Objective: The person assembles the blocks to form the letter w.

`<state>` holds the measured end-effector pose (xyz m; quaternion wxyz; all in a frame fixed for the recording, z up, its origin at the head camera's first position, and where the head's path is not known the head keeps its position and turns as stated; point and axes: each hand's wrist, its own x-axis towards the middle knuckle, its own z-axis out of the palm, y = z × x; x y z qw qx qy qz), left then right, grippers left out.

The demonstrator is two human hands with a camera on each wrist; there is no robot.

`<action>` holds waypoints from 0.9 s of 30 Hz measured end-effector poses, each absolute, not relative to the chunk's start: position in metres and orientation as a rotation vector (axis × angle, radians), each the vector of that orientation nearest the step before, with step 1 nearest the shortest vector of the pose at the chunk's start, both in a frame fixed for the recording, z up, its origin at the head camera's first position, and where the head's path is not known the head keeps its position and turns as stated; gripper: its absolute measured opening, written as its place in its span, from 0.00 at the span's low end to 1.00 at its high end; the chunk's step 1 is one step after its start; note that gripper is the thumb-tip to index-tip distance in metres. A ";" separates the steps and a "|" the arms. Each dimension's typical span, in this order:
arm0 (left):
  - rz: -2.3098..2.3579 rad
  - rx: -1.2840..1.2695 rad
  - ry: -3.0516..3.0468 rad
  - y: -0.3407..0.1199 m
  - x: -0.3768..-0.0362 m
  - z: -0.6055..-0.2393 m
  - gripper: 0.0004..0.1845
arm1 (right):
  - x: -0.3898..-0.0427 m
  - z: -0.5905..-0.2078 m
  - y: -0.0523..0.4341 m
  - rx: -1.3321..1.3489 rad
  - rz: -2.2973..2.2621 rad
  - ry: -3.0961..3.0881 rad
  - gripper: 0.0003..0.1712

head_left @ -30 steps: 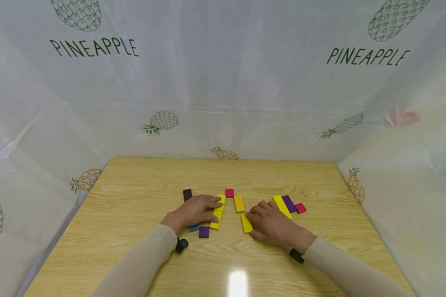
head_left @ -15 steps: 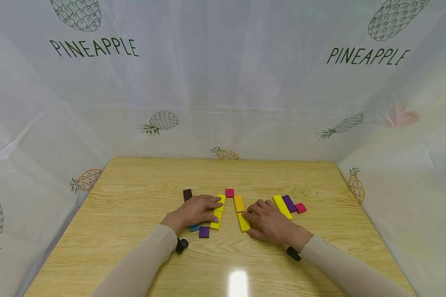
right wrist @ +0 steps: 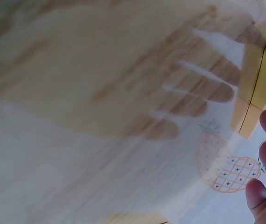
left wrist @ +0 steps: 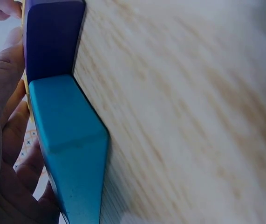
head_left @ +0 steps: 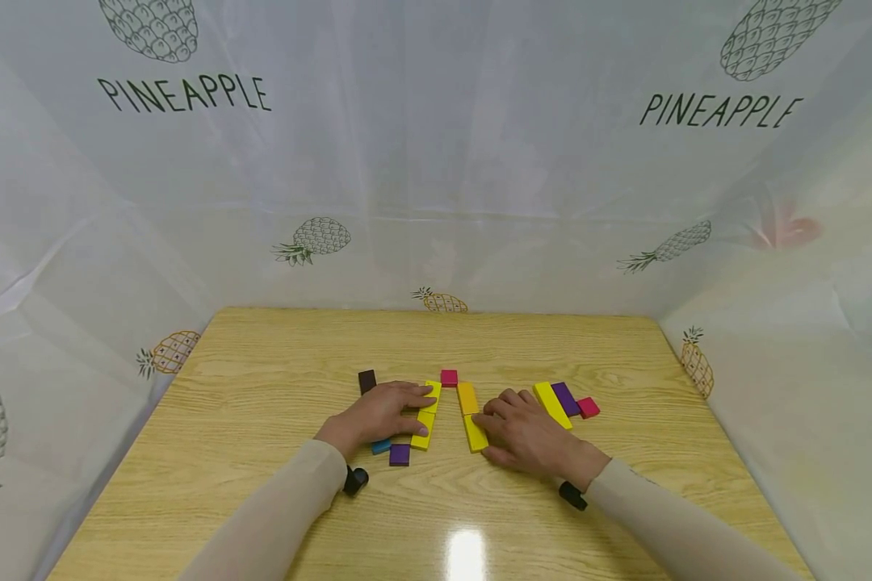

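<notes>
Both hands flat — left hand [head_left: 378, 413] on yellow bars [head_left: 426, 413]; right hand [head_left: 529, 432] on yellow block [head_left: 475, 433]

Eleven blocks [head_left: 468, 398], two hands [head_left: 378, 413]

Bright, even light fills the head view; a white glare patch sits at 6 o'clock on the glossy light wooden table [head_left: 262, 387]. Edges bow outward. Both wrist views are blurred, the right one hazy throughout.
</notes>
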<state>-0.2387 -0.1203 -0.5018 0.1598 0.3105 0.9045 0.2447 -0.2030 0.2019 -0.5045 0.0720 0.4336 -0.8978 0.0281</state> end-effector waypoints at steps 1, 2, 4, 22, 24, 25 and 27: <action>0.699 0.886 2.585 -0.120 -0.239 -0.502 0.32 | -0.203 -0.504 0.202 1.301 0.081 -2.699 0.28; 0.699 0.884 2.585 -0.120 -0.239 -0.501 0.32 | -0.203 -0.504 0.202 1.300 0.078 -2.700 0.28; 0.699 0.884 2.585 -0.120 -0.239 -0.501 0.32 | -0.203 -0.505 0.201 1.297 0.070 -2.701 0.28; 0.685 0.867 2.601 -0.117 -0.238 -0.498 0.31 | -0.204 -0.504 0.204 1.276 0.133 -2.663 0.30; 0.693 0.862 2.597 -0.117 -0.238 -0.498 0.31 | -0.205 -0.504 0.205 1.265 0.142 -2.660 0.30; 0.693 0.859 2.595 -0.116 -0.238 -0.498 0.31 | -0.205 -0.504 0.205 1.262 0.145 -2.660 0.30; 0.698 0.859 2.594 -0.116 -0.238 -0.498 0.31 | -0.206 -0.504 0.206 1.257 0.144 -2.664 0.30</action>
